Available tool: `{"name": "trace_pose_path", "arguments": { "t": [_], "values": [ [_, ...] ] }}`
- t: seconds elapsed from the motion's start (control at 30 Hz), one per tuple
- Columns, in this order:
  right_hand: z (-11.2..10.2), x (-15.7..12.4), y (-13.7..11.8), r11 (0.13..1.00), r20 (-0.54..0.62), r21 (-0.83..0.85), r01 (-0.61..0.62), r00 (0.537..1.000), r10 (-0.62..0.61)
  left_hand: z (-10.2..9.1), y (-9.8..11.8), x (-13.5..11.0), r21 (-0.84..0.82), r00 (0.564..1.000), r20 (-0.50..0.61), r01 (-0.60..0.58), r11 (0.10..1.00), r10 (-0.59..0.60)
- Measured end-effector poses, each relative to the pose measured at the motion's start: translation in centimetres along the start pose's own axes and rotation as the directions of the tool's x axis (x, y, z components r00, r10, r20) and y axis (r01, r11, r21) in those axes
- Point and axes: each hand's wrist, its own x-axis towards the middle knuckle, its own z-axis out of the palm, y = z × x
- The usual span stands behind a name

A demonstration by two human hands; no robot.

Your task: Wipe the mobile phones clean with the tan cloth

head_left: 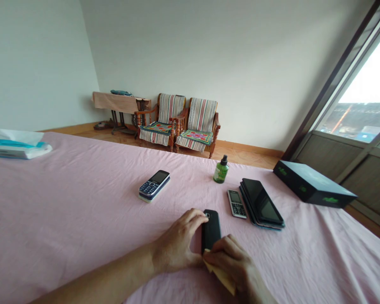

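A dark mobile phone (pixel 211 230) lies back side up on the pink cloth, its camera at the far end. My left hand (pixel 179 240) holds it from the left, fingertips at the camera end and thumb near the lower edge. My right hand (pixel 232 259) is closed on a yellow cloth (pixel 221 278), pressed against the phone's near end, which it partly hides. To the right lies a silver keypad phone (pixel 237 204), beside a stack of black flat devices (pixel 262 203).
A green spray bottle (pixel 221 169) stands upright farther back. Stacked keypad phones (pixel 154 185) lie left of centre. A black box (pixel 313 185) sits at the right edge, a tissue pack (pixel 19 148) at the far left. Two chairs (pixel 196 126) stand beyond the pink-covered surface (pixel 91 202).
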Motion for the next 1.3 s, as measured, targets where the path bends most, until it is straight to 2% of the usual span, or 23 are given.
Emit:
{"name": "trace_pose_path", "arguments": {
  "t": [0.1,0.2,0.27,0.43,0.6,0.8,1.0,1.17,1.3],
  "values": [
    [-0.2,0.6,0.6,0.997,-0.063,0.021,-0.077,0.995,0.078,-0.1,0.2,0.0,0.004,1.0,-0.007,0.017,1.0,-0.017],
    [-0.7,2.0,1.4,0.974,-0.126,-0.026,-0.226,0.967,0.222,-0.3,0.6,0.1,0.021,0.999,-0.004,0.034,0.999,-0.034],
    [-0.9,3.0,2.2,0.962,-0.148,-0.073,-0.264,0.957,0.251,-0.4,0.9,0.2,0.035,0.999,0.013,0.03,0.999,-0.03],
    [-0.5,5.0,3.6,0.963,-0.152,-0.145,-0.227,0.967,0.205,-0.7,1.0,0.2,0.032,0.999,0.037,0.019,0.999,-0.02],
    [-0.1,6.1,3.2,0.962,-0.105,-0.207,-0.179,0.981,0.16,-0.7,1.2,0.3,0.03,0.998,0.039,0.043,0.999,-0.044],
    [-0.7,5.5,2.6,0.964,0.009,-0.222,-0.147,0.988,0.152,-0.9,1.3,0.3,0.018,0.998,0.057,0.04,0.999,-0.041],
    [-0.8,5.6,2.5,0.952,-0.003,-0.279,-0.13,0.991,0.135,-0.8,1.1,0.2,0.018,0.999,0.034,0.004,1.0,-0.005],
    [-1.2,5.8,2.5,0.97,0.017,-0.207,-0.126,0.991,0.133,-0.7,1.1,0.2,0.016,0.999,0.041,0.002,1.0,-0.003],
    [-1.2,5.5,2.7,0.961,-0.004,-0.252,-0.114,0.993,0.116,-0.6,1.1,0.2,0.026,0.999,0.042,0.004,1.0,-0.005]
  ]
}}
